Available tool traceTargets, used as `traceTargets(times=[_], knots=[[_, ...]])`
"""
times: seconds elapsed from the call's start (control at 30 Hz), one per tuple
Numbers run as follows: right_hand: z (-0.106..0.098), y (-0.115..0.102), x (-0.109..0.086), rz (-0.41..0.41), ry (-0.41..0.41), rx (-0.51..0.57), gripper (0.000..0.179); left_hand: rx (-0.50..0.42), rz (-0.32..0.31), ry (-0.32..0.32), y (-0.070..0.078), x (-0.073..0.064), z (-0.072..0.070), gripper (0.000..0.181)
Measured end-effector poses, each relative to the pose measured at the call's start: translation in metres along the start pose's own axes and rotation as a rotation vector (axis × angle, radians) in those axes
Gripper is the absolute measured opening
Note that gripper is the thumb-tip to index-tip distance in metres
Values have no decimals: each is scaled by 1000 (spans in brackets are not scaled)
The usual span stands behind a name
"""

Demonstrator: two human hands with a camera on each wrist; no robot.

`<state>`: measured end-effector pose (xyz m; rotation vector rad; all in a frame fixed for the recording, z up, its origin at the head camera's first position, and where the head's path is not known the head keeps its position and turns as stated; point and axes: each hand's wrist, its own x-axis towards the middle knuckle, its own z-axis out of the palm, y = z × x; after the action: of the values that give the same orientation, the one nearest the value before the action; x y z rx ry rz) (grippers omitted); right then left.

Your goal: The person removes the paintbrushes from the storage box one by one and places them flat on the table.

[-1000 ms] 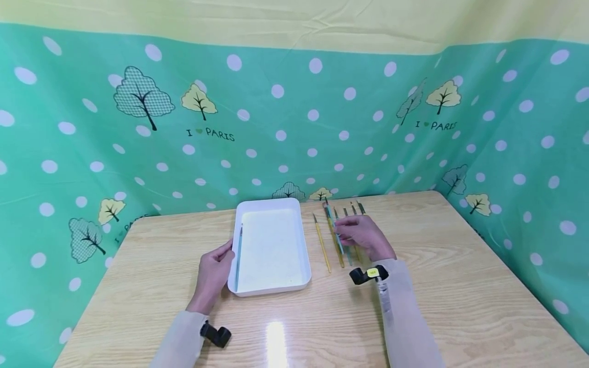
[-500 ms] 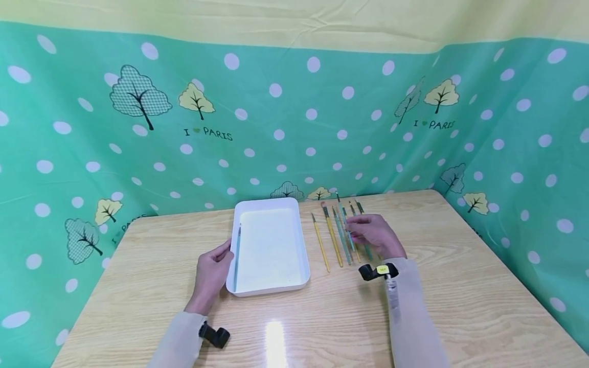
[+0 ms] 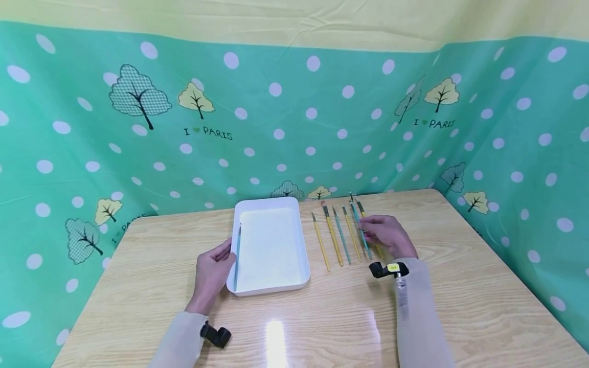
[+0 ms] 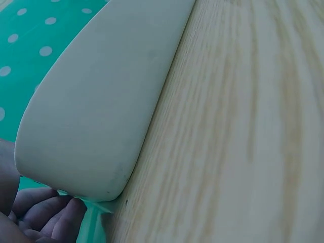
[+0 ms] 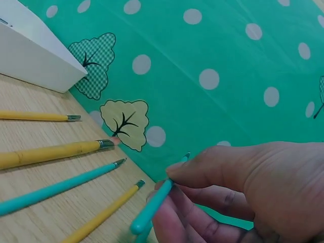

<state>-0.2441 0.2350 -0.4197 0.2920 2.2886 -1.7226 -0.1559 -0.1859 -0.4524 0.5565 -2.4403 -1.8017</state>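
Observation:
A teal paintbrush [image 5: 152, 209] is pinched between the thumb and fingers of my right hand [image 3: 390, 236], at the right end of a row of brushes. Another teal brush shows partly beneath it in the right wrist view. Several brushes lie side by side to the left: a thin yellow paintbrush [image 3: 320, 242], a thicker yellow one with a reddish tip, a teal paintbrush [image 3: 342, 236] and another yellow one. My left hand [image 3: 211, 272] grips the left wall of a white tray [image 3: 304, 255]. Inside, along that wall, lies one teal paintbrush [image 3: 238, 258].
The wooden table [image 3: 322, 322] carries the tray and brushes. A green dotted curtain [image 3: 294, 122] hangs right behind the table's back edge and along both sides. Part of another brush [image 3: 361, 206] sticks out beyond my right hand.
My right hand has moved rightward over the row with the teal paintbrush, uncovering the brushes to its left. The left hand and tray have stayed in place.

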Motion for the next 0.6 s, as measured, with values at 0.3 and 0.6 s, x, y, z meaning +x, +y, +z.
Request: traceTargets(times=[0.3, 0.6], knots=[[-12, 6, -2, -2, 42, -33, 45, 2, 21, 4, -1, -1, 0, 50], [-27, 13, -2, -5, 101, -79, 45, -15, 29, 4, -1, -1, 1, 50]])
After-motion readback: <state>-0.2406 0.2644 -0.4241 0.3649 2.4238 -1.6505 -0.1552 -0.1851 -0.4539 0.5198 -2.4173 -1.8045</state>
